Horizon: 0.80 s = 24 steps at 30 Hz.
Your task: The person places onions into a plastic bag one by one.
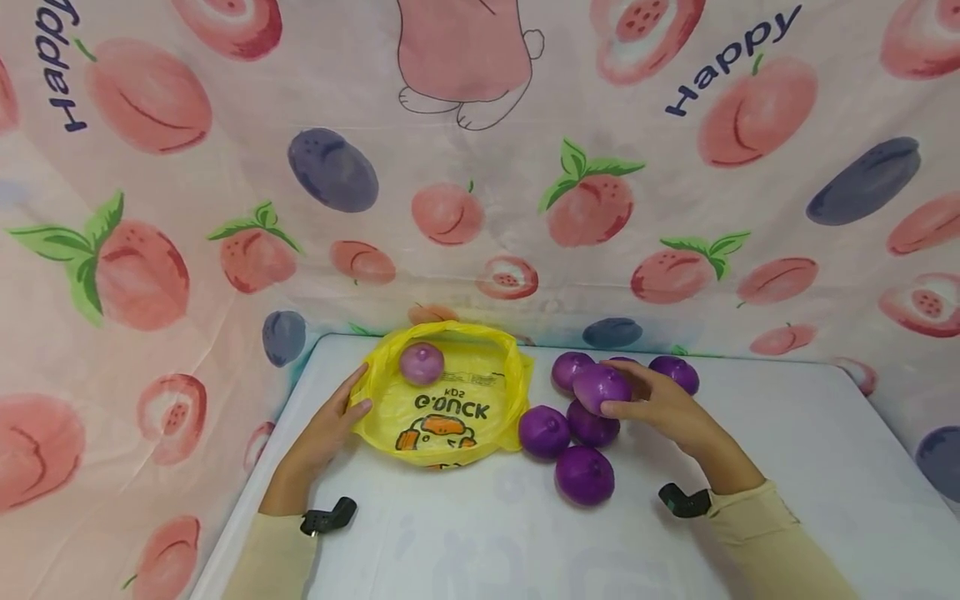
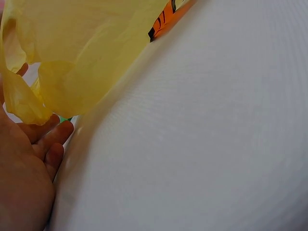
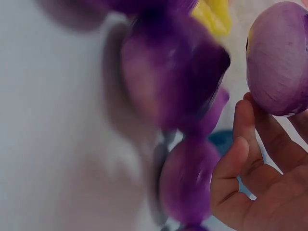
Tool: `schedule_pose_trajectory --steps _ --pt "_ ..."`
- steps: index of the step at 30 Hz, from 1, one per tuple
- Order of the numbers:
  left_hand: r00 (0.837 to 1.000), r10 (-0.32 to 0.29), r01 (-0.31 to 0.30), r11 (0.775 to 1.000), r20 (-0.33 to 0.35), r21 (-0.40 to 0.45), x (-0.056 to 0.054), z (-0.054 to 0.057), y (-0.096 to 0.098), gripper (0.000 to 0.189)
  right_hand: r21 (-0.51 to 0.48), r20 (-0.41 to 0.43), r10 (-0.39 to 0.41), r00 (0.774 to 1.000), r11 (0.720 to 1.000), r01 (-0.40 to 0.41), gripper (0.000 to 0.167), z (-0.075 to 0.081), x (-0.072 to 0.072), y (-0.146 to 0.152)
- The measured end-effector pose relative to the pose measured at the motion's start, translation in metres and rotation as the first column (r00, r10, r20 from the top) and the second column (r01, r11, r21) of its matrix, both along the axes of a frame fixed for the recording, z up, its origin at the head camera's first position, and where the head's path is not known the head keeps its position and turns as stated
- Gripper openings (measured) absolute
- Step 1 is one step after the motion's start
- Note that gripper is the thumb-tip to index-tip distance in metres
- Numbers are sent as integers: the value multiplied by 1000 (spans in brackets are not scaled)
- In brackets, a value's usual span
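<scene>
A yellow plastic bag [image 1: 513, 400] with a printed duck and lettering lies with its mouth spread wide. One lighter purple round fruit [image 1: 422, 364] is inside it, seen through the opening. My left hand [image 1: 330, 421] holds the bag's left edge, its thumb at the rim; in the left wrist view, the other fingers [image 2: 57, 137] lie loosely bent beside the yellow film. Right of the bag, my right hand [image 1: 667, 406] grips a purple round fruit [image 1: 602, 389] between thumb and fingers, raised over the others. The right wrist view shows that fruit [image 3: 279, 57] at the fingertips.
Several more purple fruits lie on the white table [image 1: 480, 542], among them a front one [image 1: 585, 476], one beside the bag [image 1: 544, 432] and one farther right [image 1: 674, 375]. A fruit-printed cloth [image 1: 480, 167] hangs behind the table and along its left side.
</scene>
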<state>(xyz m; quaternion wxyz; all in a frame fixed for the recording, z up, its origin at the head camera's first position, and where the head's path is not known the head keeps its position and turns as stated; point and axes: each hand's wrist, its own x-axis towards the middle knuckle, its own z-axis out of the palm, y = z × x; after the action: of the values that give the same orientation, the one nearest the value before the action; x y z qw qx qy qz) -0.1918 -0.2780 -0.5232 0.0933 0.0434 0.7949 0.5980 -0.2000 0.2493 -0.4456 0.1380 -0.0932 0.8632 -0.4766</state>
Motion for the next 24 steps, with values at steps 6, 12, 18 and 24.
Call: schedule_pose_trajectory --steps 6,12,18,24 --pt "1000 -2 2 1000 10 4 1 1 0 66 14 17 7 1000 1000 -8 76 9 -6 -22" --pt "1000 0 1 1000 8 -11 2 3 0 66 44 23 9 1000 999 -10 80 19 -13 -41" --pt "1000 2 -2 1000 6 -12 2 4 -1 65 71 28 5 1000 997 -7 82 30 -18 -61" --pt "1000 -10 10 1000 2 9 1 1 -1 66 9 62 -1 998 1000 0 86 37 -23 -86"
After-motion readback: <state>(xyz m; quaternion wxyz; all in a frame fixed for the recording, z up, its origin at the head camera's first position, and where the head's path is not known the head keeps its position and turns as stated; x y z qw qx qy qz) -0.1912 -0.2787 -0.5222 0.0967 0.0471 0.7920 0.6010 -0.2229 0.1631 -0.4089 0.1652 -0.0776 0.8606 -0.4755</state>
